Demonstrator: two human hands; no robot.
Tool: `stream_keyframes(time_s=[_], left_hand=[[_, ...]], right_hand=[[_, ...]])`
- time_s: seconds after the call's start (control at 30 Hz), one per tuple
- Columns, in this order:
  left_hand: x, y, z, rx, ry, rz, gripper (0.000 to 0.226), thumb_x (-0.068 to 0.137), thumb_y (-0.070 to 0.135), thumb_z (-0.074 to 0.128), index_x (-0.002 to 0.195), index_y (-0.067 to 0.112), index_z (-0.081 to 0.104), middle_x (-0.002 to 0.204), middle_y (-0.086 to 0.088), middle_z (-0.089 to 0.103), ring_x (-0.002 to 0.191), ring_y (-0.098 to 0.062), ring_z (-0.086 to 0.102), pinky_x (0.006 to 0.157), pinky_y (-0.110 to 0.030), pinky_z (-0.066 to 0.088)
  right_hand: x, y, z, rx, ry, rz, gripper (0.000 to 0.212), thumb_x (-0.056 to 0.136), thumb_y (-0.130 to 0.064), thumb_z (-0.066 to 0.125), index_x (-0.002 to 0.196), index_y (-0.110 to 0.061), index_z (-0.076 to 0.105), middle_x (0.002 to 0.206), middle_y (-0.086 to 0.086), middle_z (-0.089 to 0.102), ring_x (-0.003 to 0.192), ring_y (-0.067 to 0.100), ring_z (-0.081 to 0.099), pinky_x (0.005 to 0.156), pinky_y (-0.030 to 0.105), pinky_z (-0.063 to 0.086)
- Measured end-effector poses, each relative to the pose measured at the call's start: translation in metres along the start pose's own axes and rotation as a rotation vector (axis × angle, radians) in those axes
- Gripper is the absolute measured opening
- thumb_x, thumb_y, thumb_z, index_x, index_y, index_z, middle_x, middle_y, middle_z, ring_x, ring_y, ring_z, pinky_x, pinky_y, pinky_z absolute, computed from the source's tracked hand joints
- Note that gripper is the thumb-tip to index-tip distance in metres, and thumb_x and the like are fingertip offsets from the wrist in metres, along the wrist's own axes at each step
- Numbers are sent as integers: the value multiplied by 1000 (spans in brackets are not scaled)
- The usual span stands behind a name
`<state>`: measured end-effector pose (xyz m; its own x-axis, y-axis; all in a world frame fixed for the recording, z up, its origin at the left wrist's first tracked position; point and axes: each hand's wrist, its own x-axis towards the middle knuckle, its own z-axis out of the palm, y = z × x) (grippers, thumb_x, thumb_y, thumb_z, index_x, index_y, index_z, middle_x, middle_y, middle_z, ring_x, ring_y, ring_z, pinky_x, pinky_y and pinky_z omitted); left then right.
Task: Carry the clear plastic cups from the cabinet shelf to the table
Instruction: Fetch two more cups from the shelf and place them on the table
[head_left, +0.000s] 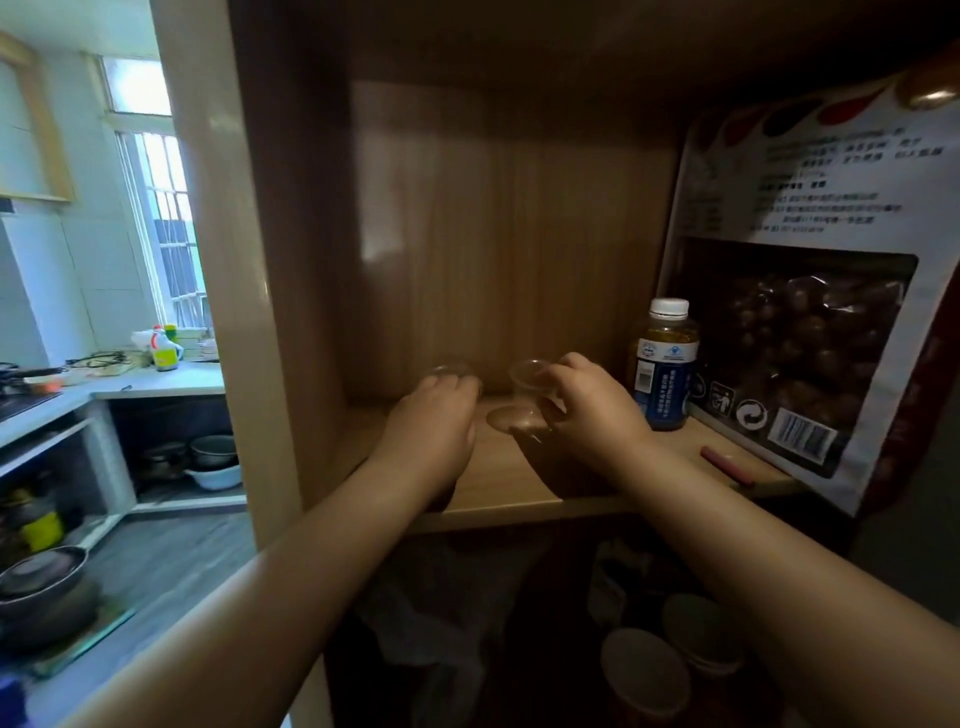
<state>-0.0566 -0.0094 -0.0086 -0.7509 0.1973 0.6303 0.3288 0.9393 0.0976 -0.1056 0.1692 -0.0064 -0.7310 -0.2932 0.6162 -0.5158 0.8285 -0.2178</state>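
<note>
Cups: two clear plastic cups (527, 387) were at the back of the cabinet shelf (498, 493).
Right hand (587, 405): your fingers held one cup's rim.
Left hand (431, 421): it covered the other cup (449, 371); grip unclear.
Progress: neither cup carried off; no desk in view.

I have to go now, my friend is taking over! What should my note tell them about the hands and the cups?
Left hand: wrapped over a clear cup standing on the cabinet shelf.
Right hand: pinching a second clear cup by its rim, tilted; whether it has left the shelf is hard to tell.
Nearby: a bottle beside the right hand.
Done: both cups gripped.
Left: lift them out and carry both to the table, which is not in view.
</note>
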Motion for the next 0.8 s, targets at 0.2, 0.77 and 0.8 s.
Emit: stream_keyframes(time_s=[0.2, 0.77, 0.8], left_hand=[[-10, 0, -7, -54, 30, 55, 26, 87, 13, 54, 111, 19, 56, 111, -1, 62, 104, -16, 51, 77, -26, 43], [-112, -5, -80, -241, 31, 242, 27, 83, 14, 53, 109, 12, 59, 108, -7, 63, 98, -25, 51, 83, -33, 41], [-122, -8, -86, -252, 22, 237, 27, 83, 15, 53, 109, 13, 60, 106, -7, 64, 98, -25, 52, 83, -38, 43]], right_hand=[[-16, -10, -4, -6, 67, -46, 19, 82, -19, 66, 100, -21, 65, 101, -7, 52, 90, 11, 52, 71, 23, 46], [-132, -114, -53, 50, 263, -61, 12, 80, -13, 70, 91, -12, 70, 97, 5, 58, 81, 15, 57, 69, 32, 53], [-138, -124, -52, 53, 263, -54, 11, 79, -12, 70, 91, -12, 70, 97, 4, 57, 83, 11, 55, 72, 26, 52]])
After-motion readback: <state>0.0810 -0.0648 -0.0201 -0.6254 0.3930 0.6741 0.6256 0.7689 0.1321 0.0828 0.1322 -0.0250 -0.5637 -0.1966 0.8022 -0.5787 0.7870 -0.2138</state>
